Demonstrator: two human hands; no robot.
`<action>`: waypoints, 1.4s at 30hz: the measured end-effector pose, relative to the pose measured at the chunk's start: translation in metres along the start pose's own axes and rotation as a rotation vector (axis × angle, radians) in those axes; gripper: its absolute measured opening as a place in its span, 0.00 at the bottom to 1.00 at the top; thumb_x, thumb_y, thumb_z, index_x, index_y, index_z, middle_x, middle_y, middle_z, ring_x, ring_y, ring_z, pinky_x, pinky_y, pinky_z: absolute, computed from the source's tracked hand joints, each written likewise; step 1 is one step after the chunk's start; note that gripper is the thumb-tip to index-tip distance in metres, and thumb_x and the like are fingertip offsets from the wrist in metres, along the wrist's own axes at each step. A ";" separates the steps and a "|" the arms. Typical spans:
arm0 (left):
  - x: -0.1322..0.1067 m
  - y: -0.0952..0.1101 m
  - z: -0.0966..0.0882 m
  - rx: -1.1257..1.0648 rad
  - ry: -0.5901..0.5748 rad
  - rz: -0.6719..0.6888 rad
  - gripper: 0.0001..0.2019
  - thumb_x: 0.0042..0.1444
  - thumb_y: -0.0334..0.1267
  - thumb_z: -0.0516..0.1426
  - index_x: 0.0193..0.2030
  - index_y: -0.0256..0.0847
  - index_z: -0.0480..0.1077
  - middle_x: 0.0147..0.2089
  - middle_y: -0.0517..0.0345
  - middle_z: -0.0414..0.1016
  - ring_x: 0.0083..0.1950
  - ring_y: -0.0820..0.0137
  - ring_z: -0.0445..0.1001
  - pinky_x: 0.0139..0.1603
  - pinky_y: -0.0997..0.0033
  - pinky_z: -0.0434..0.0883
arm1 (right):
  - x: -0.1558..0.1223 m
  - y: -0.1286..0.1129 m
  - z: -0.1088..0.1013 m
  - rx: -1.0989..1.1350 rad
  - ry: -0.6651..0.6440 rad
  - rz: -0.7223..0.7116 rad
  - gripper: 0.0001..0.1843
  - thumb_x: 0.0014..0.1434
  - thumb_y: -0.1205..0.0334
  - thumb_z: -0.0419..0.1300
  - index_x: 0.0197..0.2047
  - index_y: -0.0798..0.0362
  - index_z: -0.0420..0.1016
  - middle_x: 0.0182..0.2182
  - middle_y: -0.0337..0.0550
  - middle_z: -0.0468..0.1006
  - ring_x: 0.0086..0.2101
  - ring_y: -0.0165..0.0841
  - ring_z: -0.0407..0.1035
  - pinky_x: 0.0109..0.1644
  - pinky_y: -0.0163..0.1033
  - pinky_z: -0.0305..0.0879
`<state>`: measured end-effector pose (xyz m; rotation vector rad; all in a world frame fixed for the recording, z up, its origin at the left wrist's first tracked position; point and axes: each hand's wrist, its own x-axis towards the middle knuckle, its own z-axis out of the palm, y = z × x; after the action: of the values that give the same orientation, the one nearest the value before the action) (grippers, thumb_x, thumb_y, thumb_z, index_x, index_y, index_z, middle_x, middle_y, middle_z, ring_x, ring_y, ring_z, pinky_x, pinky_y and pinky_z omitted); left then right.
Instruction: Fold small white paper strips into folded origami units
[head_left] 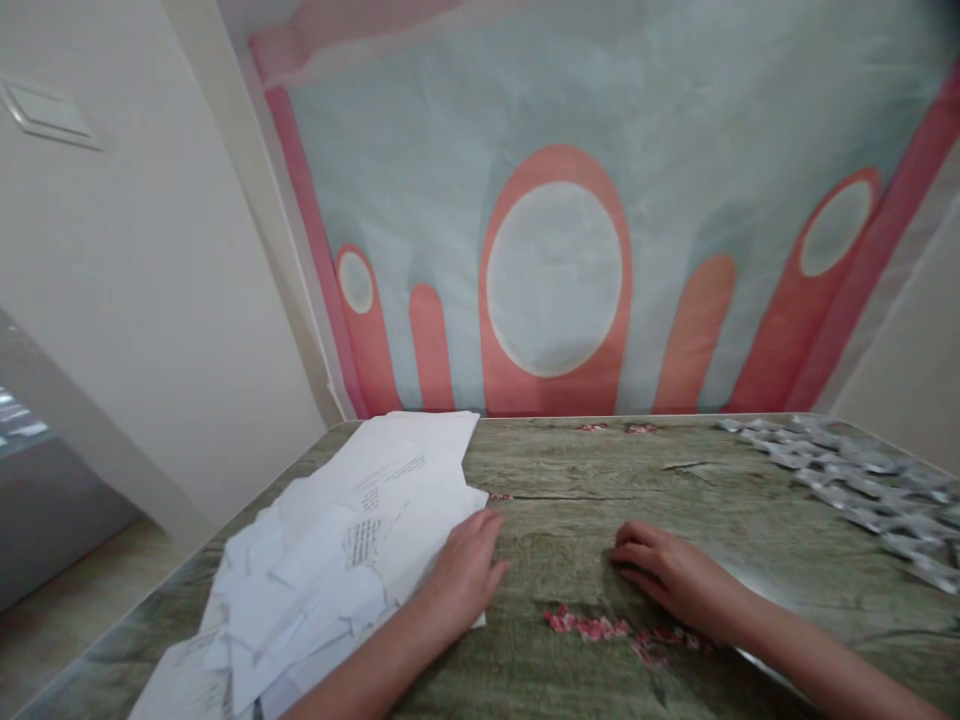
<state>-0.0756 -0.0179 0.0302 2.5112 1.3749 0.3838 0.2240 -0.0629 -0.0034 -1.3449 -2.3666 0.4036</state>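
My left hand [466,568] rests at the right edge of a heap of white paper sheets [420,455]. Its thumb is spread from the fingers and nothing shows in its grip. Several smaller torn or cut paper pieces [300,580] lie on the sheets, left of that hand; some sheets carry printed text. On the bare tabletop to the right, my right hand [667,570] lies with fingers loosely bent and slightly apart, holding nothing visible. A pale, shiny thing [757,662] shows partly from beneath the right forearm; its kind cannot be made out.
The wood-patterned table [555,550] has pink flower prints. At its right side lies a grey-white lattice of cut strips [847,480]. Behind the table hangs a pale green backdrop [645,120] with red arches. A white wall with a switch [49,112] stands left.
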 end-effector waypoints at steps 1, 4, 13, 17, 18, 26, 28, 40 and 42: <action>-0.007 -0.008 -0.005 0.049 0.021 -0.042 0.24 0.50 0.33 0.56 0.56 0.38 0.61 0.61 0.46 0.61 0.61 0.60 0.60 0.62 0.62 0.56 | 0.006 0.000 0.003 0.011 0.010 -0.014 0.13 0.61 0.63 0.50 0.43 0.49 0.74 0.39 0.45 0.71 0.38 0.34 0.68 0.43 0.37 0.64; -0.025 -0.033 -0.017 0.194 0.071 -0.181 0.23 0.52 0.38 0.54 0.56 0.36 0.62 0.61 0.42 0.61 0.62 0.56 0.59 0.62 0.57 0.55 | 0.020 0.002 0.011 0.040 0.028 -0.049 0.13 0.60 0.63 0.50 0.45 0.49 0.74 0.39 0.46 0.71 0.39 0.35 0.67 0.44 0.39 0.65; -0.047 -0.060 -0.016 0.249 0.115 -0.255 0.25 0.53 0.44 0.53 0.57 0.34 0.63 0.60 0.41 0.62 0.60 0.56 0.62 0.61 0.57 0.57 | 0.021 0.014 0.030 0.154 0.144 -0.011 0.14 0.63 0.61 0.48 0.45 0.51 0.72 0.39 0.47 0.69 0.40 0.36 0.66 0.45 0.42 0.65; -0.048 -0.065 -0.011 0.245 0.112 -0.247 0.24 0.55 0.43 0.52 0.57 0.35 0.63 0.59 0.42 0.65 0.59 0.58 0.64 0.60 0.59 0.59 | 0.021 0.016 0.031 0.165 0.148 -0.002 0.14 0.63 0.60 0.48 0.45 0.51 0.72 0.39 0.47 0.69 0.39 0.36 0.66 0.44 0.42 0.65; -0.049 -0.066 -0.011 0.245 0.111 -0.239 0.23 0.56 0.43 0.51 0.57 0.35 0.63 0.58 0.43 0.65 0.59 0.58 0.65 0.60 0.60 0.59 | 0.021 0.016 0.031 0.164 0.150 0.001 0.14 0.63 0.59 0.48 0.45 0.51 0.72 0.38 0.47 0.69 0.39 0.36 0.66 0.44 0.42 0.65; -0.050 -0.074 -0.011 0.221 0.098 -0.219 0.21 0.57 0.46 0.51 0.54 0.39 0.67 0.58 0.47 0.66 0.59 0.61 0.65 0.60 0.62 0.59 | 0.020 0.017 0.032 0.174 0.154 -0.007 0.14 0.63 0.59 0.48 0.45 0.51 0.72 0.38 0.48 0.70 0.40 0.37 0.67 0.45 0.43 0.66; -0.050 -0.074 -0.012 0.212 0.094 -0.220 0.21 0.57 0.46 0.51 0.53 0.38 0.68 0.58 0.47 0.66 0.59 0.61 0.65 0.60 0.62 0.59 | 0.020 0.017 0.032 0.176 0.149 -0.005 0.14 0.63 0.58 0.48 0.44 0.51 0.72 0.38 0.47 0.70 0.39 0.37 0.67 0.45 0.43 0.66; -0.049 -0.076 -0.012 0.113 0.154 -0.230 0.17 0.58 0.46 0.50 0.47 0.42 0.72 0.55 0.51 0.70 0.56 0.60 0.68 0.59 0.61 0.61 | 0.020 0.016 0.030 0.185 0.157 -0.009 0.14 0.63 0.59 0.48 0.45 0.50 0.73 0.38 0.47 0.70 0.39 0.37 0.67 0.44 0.43 0.66; -0.048 -0.074 -0.013 0.094 0.177 -0.239 0.17 0.59 0.44 0.48 0.46 0.41 0.73 0.53 0.50 0.72 0.54 0.60 0.69 0.57 0.60 0.62 | 0.020 0.016 0.030 0.185 0.157 -0.007 0.14 0.63 0.59 0.48 0.45 0.50 0.73 0.38 0.47 0.70 0.39 0.36 0.67 0.44 0.42 0.65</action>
<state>-0.1631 -0.0184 0.0120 2.3941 1.7765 0.5126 0.2128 -0.0397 -0.0328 -1.2358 -2.1492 0.4841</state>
